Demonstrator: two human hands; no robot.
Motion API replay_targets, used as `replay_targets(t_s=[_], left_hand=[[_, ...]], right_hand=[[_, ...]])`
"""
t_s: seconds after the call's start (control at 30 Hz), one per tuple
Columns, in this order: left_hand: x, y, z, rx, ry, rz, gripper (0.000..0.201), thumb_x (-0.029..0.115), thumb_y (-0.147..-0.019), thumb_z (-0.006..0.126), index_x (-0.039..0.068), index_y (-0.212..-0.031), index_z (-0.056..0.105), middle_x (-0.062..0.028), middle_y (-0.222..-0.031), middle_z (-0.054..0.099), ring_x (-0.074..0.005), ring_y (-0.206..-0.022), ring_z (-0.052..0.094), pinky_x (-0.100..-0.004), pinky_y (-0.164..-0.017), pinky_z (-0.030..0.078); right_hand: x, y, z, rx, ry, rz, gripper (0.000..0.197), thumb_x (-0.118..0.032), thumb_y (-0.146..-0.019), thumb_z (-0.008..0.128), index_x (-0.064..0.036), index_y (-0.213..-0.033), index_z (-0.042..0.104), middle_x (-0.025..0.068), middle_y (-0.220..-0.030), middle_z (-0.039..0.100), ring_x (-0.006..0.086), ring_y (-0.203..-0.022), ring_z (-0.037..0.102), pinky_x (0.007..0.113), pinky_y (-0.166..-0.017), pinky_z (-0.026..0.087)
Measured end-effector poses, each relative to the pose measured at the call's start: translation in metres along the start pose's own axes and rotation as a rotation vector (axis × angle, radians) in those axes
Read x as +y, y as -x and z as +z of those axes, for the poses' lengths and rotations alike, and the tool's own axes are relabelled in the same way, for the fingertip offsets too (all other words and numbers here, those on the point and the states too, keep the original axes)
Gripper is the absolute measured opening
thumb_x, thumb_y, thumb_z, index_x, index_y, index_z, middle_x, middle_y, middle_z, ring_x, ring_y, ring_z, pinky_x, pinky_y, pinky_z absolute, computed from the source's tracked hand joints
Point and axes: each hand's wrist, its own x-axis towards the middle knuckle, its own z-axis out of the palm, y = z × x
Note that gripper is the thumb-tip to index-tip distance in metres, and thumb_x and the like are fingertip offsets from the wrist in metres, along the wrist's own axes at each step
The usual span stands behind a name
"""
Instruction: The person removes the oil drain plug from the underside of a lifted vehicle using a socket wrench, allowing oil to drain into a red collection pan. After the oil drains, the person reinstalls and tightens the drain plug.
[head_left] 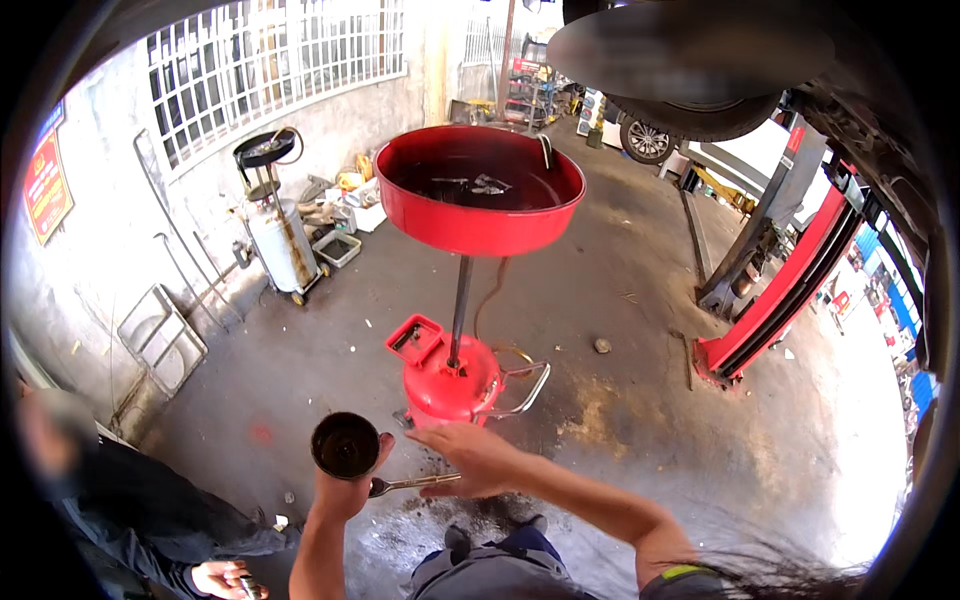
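Observation:
My left hand (342, 494) is wrapped round a dark round cup (345, 446), its open mouth facing up and its inside dark and shiny. Just right of that hand, a metal ratchet wrench (408, 483) sticks out sideways; whether it joins the cup is hidden. My right hand (482, 460) lies over to the right with fingers stretched out flat toward the cup, the ratchet's handle end crossing its palm. Beyond both hands stands a red oil drain tank (450, 390) with a wide red basin (470, 232) on a pole, dark liquid and a crumpled pale piece inside.
At the lower left, a person in dark clothes (150, 510) holds a small metal piece. A grey drain tank (290, 250) stands by the wall, near a grey tray (338, 249). A red lift post (790, 285) rises at right; a raised car's tyre (700, 118) hangs overhead.

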Motion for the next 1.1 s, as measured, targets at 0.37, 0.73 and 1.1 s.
replay_targets(t_s=[0.37, 0.73, 1.1], left_hand=[[0.184, -0.178, 0.004, -0.357, 0.765, -0.058, 0.022, 0.013, -0.093, 0.07, 0.007, -0.077, 0.055, 0.0052, -0.058, 0.036, -0.0065, -0.049, 0.031, -0.0303, -0.048, 0.022], [0.291, -0.418, 0.08, -0.491, 1.039, 0.328, 0.028, 0.028, -0.101, 0.036, 0.005, -0.098, 0.052, -0.0033, -0.074, 0.053, -0.0068, -0.054, 0.034, -0.0225, -0.046, 0.03], [0.323, -0.506, 0.095, -0.401, 1.06, 0.47, 0.04, 0.035, -0.108, 0.032, 0.006, -0.106, 0.06, 0.0049, -0.069, 0.048, -0.003, -0.048, 0.029, -0.0206, -0.041, 0.02]], right_hand=[[-0.024, 0.013, -0.085, 0.257, 0.19, 0.259, 0.038, -0.041, -0.096, 0.061, -0.0045, -0.105, 0.062, 0.0118, -0.089, 0.071, 0.0312, -0.08, 0.07, 0.041, -0.067, 0.056], [0.009, -0.034, -0.308, 0.565, 1.026, 0.383, 0.039, -0.052, -0.082, 0.073, -0.015, -0.082, 0.061, 0.0043, -0.065, 0.064, 0.0278, -0.058, 0.067, 0.042, -0.05, 0.052], [0.053, -0.11, -0.369, 0.557, 1.149, 0.549, 0.044, -0.057, -0.086, 0.067, -0.0128, -0.087, 0.063, 0.0074, -0.071, 0.068, 0.0288, -0.068, 0.07, 0.042, -0.062, 0.055]])
